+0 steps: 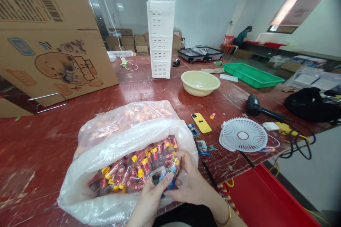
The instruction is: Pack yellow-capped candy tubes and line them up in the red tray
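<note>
Over the near right edge of an open white plastic sack (133, 136), my two hands are close together. My right hand (193, 182) has its fingers wrapped round a small clear tube with a yellow cap (174, 166). My left hand (151, 197) pinches a small blue and dark printed packet (159, 174) against the tube's lower end; the fingers partly hide it. Inside the sack lie many similar tubes (125, 176) with red labels and yellow caps. More blue packets (202, 148) rest on the table just right of the sack.
On the red table (34, 149) are a yellow phone (201, 123), a white fan (243, 135), a hair dryer (254, 105), a cream basin (200, 83), a green tray (252, 74) and a white rack (161, 39). A big carton (53, 42) stands left. A person (242, 37) sits far back.
</note>
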A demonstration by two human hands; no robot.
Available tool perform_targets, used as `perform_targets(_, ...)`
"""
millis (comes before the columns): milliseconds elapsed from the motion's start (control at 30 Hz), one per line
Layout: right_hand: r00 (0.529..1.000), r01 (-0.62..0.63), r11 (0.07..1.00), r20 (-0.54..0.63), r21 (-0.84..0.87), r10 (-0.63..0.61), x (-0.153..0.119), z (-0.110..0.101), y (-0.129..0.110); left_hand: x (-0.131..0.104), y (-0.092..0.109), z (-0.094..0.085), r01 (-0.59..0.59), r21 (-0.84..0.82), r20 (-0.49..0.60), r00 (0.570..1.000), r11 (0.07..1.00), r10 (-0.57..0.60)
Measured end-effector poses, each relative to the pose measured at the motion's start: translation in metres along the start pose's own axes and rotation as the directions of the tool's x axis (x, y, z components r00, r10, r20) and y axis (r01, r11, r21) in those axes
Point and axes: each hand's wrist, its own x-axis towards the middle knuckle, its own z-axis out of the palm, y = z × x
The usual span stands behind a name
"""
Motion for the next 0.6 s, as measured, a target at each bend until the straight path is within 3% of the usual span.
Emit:
perform_targets(133, 0.997, 0.014, 0.989, 0.075, 0.147, -0.026, 0.005, -0.022, -0.003, -0.004, 0.002, -0.001, 0.156, -0.057, 0.059, 0.987, 0.986, -0.152)
perform_targets(233, 0.998, 0.026, 0.975, 0.05, 0.222, -0.038, 0.008, -0.033, -0.002, -0.006, 0.003, -0.001, 0.186, -0.054, 0.106, 0.978, 0.981, -0.18)
perform_targets(333, 0.997, 0.046, 0.954, -0.07, 0.296, -0.026, 0.006, -0.039, 0.002, -0.006, 0.0, 0.002, 0.165, -0.012, 0.118, 0.98, 0.986, -0.162)
perform_targets(433, 0.963, 0.026, 0.913, -0.254, 0.408, 0.086, -0.006, -0.046, 0.007, -0.004, -0.007, 0.005, 0.095, 0.074, 0.128, 0.986, 0.993, -0.104)
perform_targets(600, 0.93, -0.04, 0.875, -0.302, 0.482, 0.209, -0.049, -0.036, 0.01, -0.001, -0.033, 0.019, -0.041, 0.323, 0.137, 0.991, 0.946, -0.004)
